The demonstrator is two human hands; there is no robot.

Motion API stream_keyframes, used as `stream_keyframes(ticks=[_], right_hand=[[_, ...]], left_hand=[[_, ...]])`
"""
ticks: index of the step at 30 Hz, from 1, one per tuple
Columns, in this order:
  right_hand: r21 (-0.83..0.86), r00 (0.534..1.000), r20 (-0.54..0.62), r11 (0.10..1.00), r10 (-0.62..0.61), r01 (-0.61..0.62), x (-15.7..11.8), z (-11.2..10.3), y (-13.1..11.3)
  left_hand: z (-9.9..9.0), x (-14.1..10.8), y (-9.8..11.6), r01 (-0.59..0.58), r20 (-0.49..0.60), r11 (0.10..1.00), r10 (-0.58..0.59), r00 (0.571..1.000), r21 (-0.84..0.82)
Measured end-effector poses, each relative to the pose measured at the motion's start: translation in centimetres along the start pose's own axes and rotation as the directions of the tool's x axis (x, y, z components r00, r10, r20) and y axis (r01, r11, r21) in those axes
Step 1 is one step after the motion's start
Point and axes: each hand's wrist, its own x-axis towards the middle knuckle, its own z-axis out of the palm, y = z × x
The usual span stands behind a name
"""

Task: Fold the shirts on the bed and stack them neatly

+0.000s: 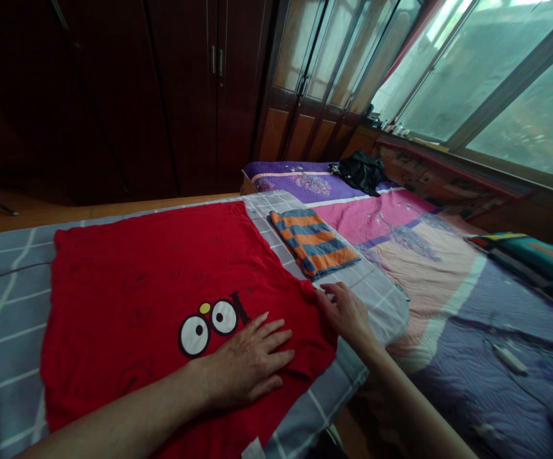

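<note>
A red shirt with two printed cartoon eyes lies spread out on a grey checked cloth. My left hand rests flat on the shirt, just right of the printed eyes, with its fingers spread. At the shirt's right edge, my right hand has its thumb and fingers closed on the red fabric near a corner. Beyond that hand lies a folded orange and grey striped garment, apart from the shirt.
A bed with a purple and pink quilt extends to the right, with a black bag or garment at its back. Dark wardrobes stand behind. A white device with a cord lies on the quilt.
</note>
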Motion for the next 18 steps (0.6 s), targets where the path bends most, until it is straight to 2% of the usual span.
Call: stream_keyframes(ticks=[3, 6, 9, 11, 14, 18], right_hand=[[0.032, 0.996, 0.005, 0.996, -0.089, 0.089, 0.9, 0.6, -1.1], [0.150, 0.992, 0.045, 0.983, -0.115, 0.107, 2.0, 0.4, -1.6], [0.283, 0.990, 0.050, 0.953, -0.130, 0.111, 2.0, 0.0, -1.1], [0.238, 0.989, 0.017, 0.961, -0.149, 0.141, 1.6, 0.1, -0.3], [0.050, 0.978, -0.036, 0.977, -0.204, 0.206, 0.8, 0.6, 0.9], [-0.067, 0.978, -0.181, 0.994, -0.102, 0.091, 0.6, 1.1, 1.7]], left_hand=[[0.0, 0.0, 0.3, -0.030, -0.003, 1.000, 0.030, 1.000, 0.002], [0.2, 0.0, 0.4, -0.054, -0.004, 0.998, 0.054, 0.999, 0.011], [0.4, 0.1, 0.3, -0.067, -0.034, 0.998, 0.067, 0.997, 0.016], [0.6, 0.2, 0.2, -0.066, -0.073, 0.997, 0.068, 0.995, 0.029], [0.7, 0.6, 0.3, -0.044, -0.114, 0.996, 0.053, 0.992, 0.076], [0.6, 1.1, 0.6, -0.037, -0.137, 0.993, 0.053, 0.989, 0.117]])
